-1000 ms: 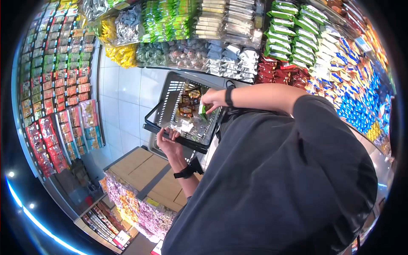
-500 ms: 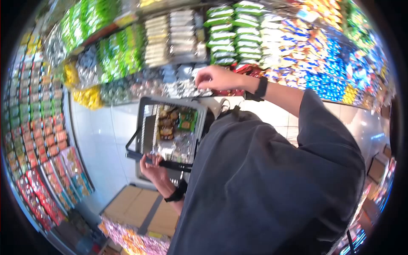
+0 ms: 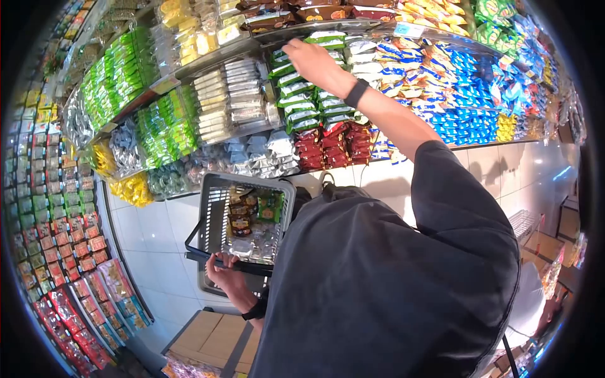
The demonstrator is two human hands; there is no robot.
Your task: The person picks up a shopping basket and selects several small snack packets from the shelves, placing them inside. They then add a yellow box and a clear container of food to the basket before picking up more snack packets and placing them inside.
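My left hand (image 3: 225,275) is closed around the black handle (image 3: 253,268) of a grey plastic shopping basket (image 3: 283,189). Inside the basket lie a green packet (image 3: 270,208), several brown packets (image 3: 241,222) and some clear-wrapped items (image 3: 252,247). Over the upper end of the stacked green-and-white packets (image 3: 296,101) reaches my right hand (image 3: 318,65), its fingers loosely bent and apart. Nothing shows in it, though its fingertips are partly hidden. Dark red packets (image 3: 334,150) fill the bin below the green ones.
White and silver packets (image 3: 230,94) and bright green packs (image 3: 167,126) line the shelf leftward; blue packets (image 3: 463,116) sit rightward. A shelf lip (image 3: 372,26) runs above. Another rack (image 3: 63,220) stands at left. Cardboard boxes (image 3: 208,337) are low down, and a person in white (image 3: 529,299) is at right.
My right hand has moved up from above the lower bins to the green-and-white packets. The view has shifted, showing more of the upper shelf. My left hand still grips the basket handle.
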